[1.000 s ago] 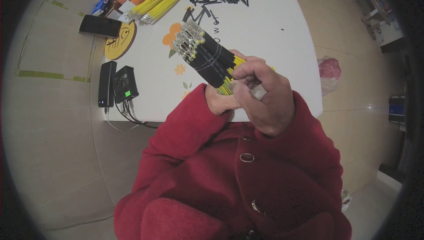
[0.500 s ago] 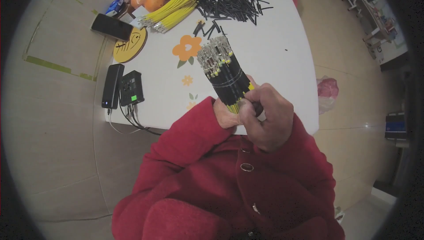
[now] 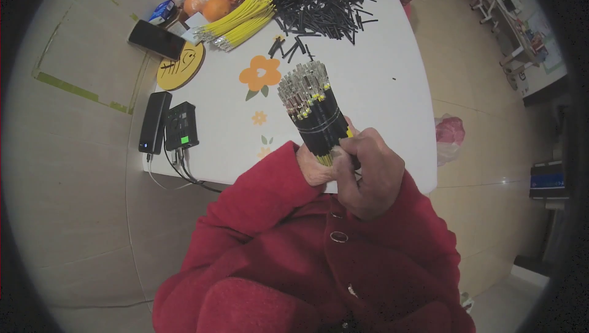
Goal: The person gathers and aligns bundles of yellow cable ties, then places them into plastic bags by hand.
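A bundle of yellow wires (image 3: 316,118) is held upright at a tilt over the near table edge. Black sleeves cover its middle, and silvery metal terminals crowd its top end. Behind and under the bundle, my left hand (image 3: 314,168) is wrapped round it, its fingers mostly hidden. My right hand (image 3: 371,176) is closed, thumb and forefinger pinched against the bundle's lower right side, where some yellow shows. Farther back on the table lie more yellow wires (image 3: 242,19) with metal ends, beside a heap of short black sleeves (image 3: 319,2).
Bagged oranges (image 3: 216,9) sit at the back left. Along the table's left side are a phone (image 3: 156,40), a round yellow board (image 3: 180,69), a power bank (image 3: 155,122) and a black device (image 3: 182,126) with cables. A pink plastic bag (image 3: 451,132) lies on the floor.
The view has shifted slightly, so the table and its things sit a little lower. Both hands keep their hold, and the bundle stands slightly more upright.
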{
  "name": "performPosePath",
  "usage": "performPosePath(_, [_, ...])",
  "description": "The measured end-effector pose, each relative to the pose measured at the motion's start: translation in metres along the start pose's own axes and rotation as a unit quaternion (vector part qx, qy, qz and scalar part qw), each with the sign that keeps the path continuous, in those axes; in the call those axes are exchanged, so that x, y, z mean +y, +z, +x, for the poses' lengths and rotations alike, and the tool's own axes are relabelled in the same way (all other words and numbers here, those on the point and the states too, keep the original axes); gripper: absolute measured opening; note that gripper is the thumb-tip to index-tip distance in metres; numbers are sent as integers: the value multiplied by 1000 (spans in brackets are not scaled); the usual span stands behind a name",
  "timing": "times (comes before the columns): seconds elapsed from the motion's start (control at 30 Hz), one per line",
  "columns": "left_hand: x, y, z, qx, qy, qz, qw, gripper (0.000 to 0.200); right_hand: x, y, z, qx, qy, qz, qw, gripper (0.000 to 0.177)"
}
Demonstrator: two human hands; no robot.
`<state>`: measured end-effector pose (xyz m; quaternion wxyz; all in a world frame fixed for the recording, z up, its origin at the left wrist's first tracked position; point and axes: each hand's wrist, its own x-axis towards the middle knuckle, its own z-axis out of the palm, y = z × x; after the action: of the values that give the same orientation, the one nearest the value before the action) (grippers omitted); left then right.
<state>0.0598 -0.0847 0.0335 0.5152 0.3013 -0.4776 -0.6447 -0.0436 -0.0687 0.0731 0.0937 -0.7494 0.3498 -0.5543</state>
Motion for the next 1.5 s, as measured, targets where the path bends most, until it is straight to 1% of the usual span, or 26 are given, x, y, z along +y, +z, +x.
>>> performPosePath(0.07, [3, 3, -1, 45, 16, 39, 998, 23, -1, 2, 2, 18, -19, -10, 1000, 6])
performPosePath(0.1, [4, 4, -1, 47, 17, 40, 998, 23, -1, -1, 2, 6, -5, -6, 1000, 5])
performPosePath(0.17, [6, 6, -3, 54, 21, 46, 997, 23, -3, -6, 2, -42, 55, 13, 998, 3])
performPosePath(0.27, [4, 5, -7, 66, 10, 94, 993, 24, -2, -1, 0, -6, -15, -65, 998, 10])
performPosePath(0.37, [1, 4, -5, 54, -8, 35, 998, 31, -4, -4, 1, -31, 27, -40, 998, 6])
performPosePath(0.4, [3, 5, -5, 47, -2, 46, 998, 28, -5, -4, 1, -36, 39, -34, 998, 5])
performPosePath(0.47, [7, 7, -6, 20, 24, 94, 995, 14, -6, -6, 0, -55, 88, -10, 995, 5])
performPosePath(0.57, [-92, -25, 7, -7, 80, 104, 991, 17, -5, 0, -4, -21, 57, -47, 997, 5])
performPosePath(0.6, [-66, -15, 2, 12, 64, 86, 994, 18, -5, 0, -3, -19, 54, -47, 997, 5])
performPosePath(0.67, [-15, 6, -8, 85, 1, 17, 996, 20, -4, 1, -1, -13, 41, -49, 998, 4])
performPosePath(0.77, [-20, 3, -2, 51, 32, 61, 996, 14, -4, 1, 2, -14, 88, 7, 996, 4])
performPosePath(0.87, [-24, 0, 4, 16, 64, 104, 992, 14, -4, 4, -3, -7, 54, -60, 997, 5])
performPosePath(0.93, [-14, 4, 5, 36, 41, 46, 997, 21, -4, 2, 0, -18, 73, -35, 997, 2])
performPosePath(0.97, [-9, 7, 4, 48, 26, 7, 998, 26, -4, 1, 1, -24, 85, -18, 996, 3])
performPosePath(1.07, [5, 14, 4, 79, -12, -92, 993, 38, 0, 0, 1, -22, 67, 23, 997, 2])
performPosePath(1.1, [2, 15, 5, 91, 7, -47, 995, 38, 1, 1, 1, -20, 65, 24, 997, 2])
performPosePath(1.17, [-3, 18, 6, 134, 79, 129, 979, 37, 3, 2, 1, -13, 55, 26, 998, 5])
performPosePath(1.27, [-8, 17, 0, 148, 55, 41, 987, 22, 4, -2, 0, -42, 70, 24, 996, 6])
performPosePath(1.33, [-14, 7, 1, 113, 57, 59, 990, 17, 4, -5, 2, -63, 71, 13, 995, 5])
performPosePath(1.37, [-18, 2, 1, 88, 59, 71, 992, 19, 4, -7, 3, -77, 71, 6, 995, 4])
performPosePath(1.4, [-21, -3, 2, 77, 60, 77, 992, 21, 4, -8, 3, -83, 63, -6, 995, 4])
performPosePath(1.47, [-27, -13, 2, 28, 64, 101, 992, 35, 5, -10, 4, -105, 36, -55, 992, 9])
performPosePath(1.5, [-27, -16, 2, 20, 77, 119, 990, 37, 5, -13, 5, -115, 29, -60, 991, 8])
